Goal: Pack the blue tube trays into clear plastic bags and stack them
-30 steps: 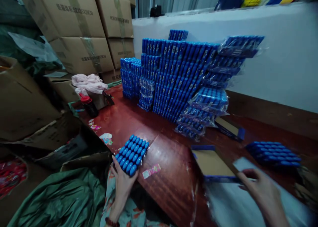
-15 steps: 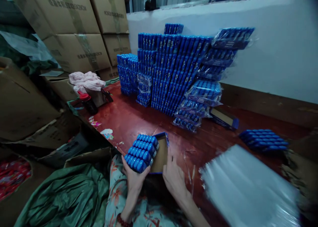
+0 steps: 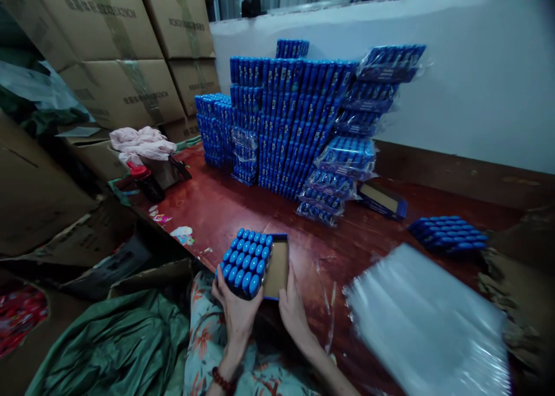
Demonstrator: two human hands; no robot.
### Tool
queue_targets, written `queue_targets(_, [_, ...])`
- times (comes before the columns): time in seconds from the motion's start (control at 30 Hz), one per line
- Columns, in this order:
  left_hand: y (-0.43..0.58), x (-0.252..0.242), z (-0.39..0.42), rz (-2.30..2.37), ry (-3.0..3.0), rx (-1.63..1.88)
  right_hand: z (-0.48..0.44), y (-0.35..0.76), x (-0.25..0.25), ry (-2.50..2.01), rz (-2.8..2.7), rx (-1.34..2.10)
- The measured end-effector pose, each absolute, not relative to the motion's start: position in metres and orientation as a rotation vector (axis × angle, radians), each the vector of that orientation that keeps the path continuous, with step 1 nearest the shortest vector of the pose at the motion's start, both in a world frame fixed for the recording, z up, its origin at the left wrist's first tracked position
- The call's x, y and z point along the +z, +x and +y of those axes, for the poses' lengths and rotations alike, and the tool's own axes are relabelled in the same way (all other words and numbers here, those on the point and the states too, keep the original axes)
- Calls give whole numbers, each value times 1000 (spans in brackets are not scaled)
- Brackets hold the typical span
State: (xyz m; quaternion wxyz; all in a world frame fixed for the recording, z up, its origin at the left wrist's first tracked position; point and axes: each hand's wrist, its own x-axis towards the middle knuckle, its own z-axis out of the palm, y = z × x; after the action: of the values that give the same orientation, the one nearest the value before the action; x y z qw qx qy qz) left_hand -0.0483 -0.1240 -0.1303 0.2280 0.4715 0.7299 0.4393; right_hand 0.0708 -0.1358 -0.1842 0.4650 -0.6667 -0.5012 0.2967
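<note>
My left hand (image 3: 237, 310) grips a block of shiny blue, rounded-end pieces (image 3: 246, 261) set in neat rows, thumb on the near right side and fingers round the left. Right beside the block, partly overlapped by it, is a shallow blue-edged cardboard tray (image 3: 278, 269) with a bare brown inside. My right hand (image 3: 295, 313) holds the tray's right edge, its thumb at the near corner and its fingers along the outer side. What the blue pieces are I cannot make out.
Tall stacks of blue packs (image 3: 286, 124) stand at the back, some in clear wrap. Another cardboard tray (image 3: 381, 199), a loose blue block (image 3: 448, 233) and clear plastic bags (image 3: 429, 321) lie to the right. A red-lidded bottle (image 3: 146, 182) and cartons (image 3: 117, 89) are left.
The blue block has turned more upright and sits closer against the tray. My right hand has shifted slightly left and down along the tray's edge. The view has swung a little right.
</note>
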Motion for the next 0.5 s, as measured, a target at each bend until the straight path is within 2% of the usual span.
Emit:
queue_targets(0.27, [-41,-124,-128,1994,1520,1129,-147,57,-209,-1451,-986,1056])
queue_targets(0.5, [-42,-124,-145,1913,1820,1323,-143,59,-198,-1334,-908,1155])
